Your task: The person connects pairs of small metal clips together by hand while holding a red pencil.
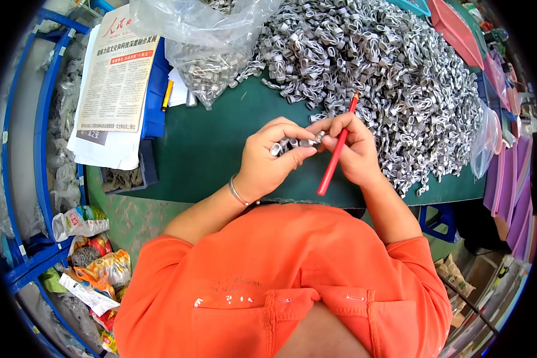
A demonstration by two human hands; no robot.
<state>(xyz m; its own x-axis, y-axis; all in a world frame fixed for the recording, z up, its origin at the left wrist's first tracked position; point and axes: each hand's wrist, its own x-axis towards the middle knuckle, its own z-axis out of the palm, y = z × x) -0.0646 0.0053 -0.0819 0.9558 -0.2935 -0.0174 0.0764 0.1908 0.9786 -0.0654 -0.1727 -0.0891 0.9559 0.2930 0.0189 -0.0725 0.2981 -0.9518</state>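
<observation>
My left hand (272,156) is closed around several small silvery metal pieces (287,145), over the near part of the green table (206,140). My right hand (353,145) holds a red pencil (333,160) slanting between its fingers. Its thumb and fingertips also pinch one small metal piece (320,137), close to the left fingertips. Just beyond and to the right of the hands lies a large heap of similar metal pieces (376,71).
A clear plastic bag (212,65) of metal pieces stands beyond my left hand. A newspaper (118,74) lies over a blue bin (156,101) at the left. Blue shelving (42,113) stands at the far left. A pink tray (456,33) is at the back right.
</observation>
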